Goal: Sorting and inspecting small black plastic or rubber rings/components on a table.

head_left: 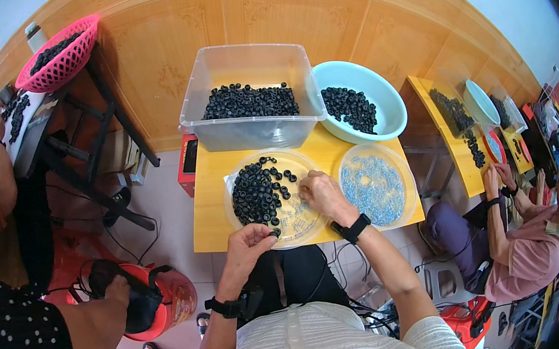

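Note:
My left hand (247, 247) is at the near edge of a shallow round clear tray (302, 159), its thumb and fingertips pinched on a small black ring-shaped part (275, 232). A heap of similar black parts (253, 195) covers the tray's left side, with several loose ones toward the middle. Over the tray's right side is my right hand (325, 195), fingers bent and closed at the tips. Whatever they hold is too small to make out. Tiny clear pieces (297, 216) lie scattered in the tray below it. Both wrists wear black bands.
Behind the tray stand a clear plastic bin (260, 131) and a light-blue basin (395, 113), both holding black parts. A second round tray (408, 189) with tiny bluish pieces sits at right on the yellow table (212, 229). People work at tables on both sides.

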Available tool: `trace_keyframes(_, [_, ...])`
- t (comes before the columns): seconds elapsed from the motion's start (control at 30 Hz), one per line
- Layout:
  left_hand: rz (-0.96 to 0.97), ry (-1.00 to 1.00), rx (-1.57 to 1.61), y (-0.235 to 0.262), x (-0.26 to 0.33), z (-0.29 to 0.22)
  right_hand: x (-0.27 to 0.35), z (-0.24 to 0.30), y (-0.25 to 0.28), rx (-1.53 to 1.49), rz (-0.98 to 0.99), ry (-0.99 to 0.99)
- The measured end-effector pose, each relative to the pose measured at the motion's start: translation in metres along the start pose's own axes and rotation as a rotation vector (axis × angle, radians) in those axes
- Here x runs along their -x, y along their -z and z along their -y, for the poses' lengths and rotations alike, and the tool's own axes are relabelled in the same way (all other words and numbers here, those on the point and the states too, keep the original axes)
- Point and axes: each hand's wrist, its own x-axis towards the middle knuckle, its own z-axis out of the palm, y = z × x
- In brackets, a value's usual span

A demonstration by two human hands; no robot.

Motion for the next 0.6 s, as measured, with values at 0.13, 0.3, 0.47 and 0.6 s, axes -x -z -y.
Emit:
trace_keyframes(0.13, [0.000,-0.001,-0.005,-0.001,0.000,-0.002,0.001,0.000,-0.004,0.118,0.027,0.037])
trace_keyframes(0.3, [-0.012,0.011,-0.015,-0.002,0.000,-0.003,0.002,0.011,-0.002,0.188,0.010,0.074])
trace_keyframes(0.47, [-0.012,-0.001,-0.017,0.000,-0.001,-0.003,0.001,0.011,0.004,0.170,-0.036,0.036])
trace_keyframes(0.6, [-0.010,-0.004,0.002,-0.001,-0.002,-0.003,0.000,0.004,0.003,-0.218,-0.118,-0.165])
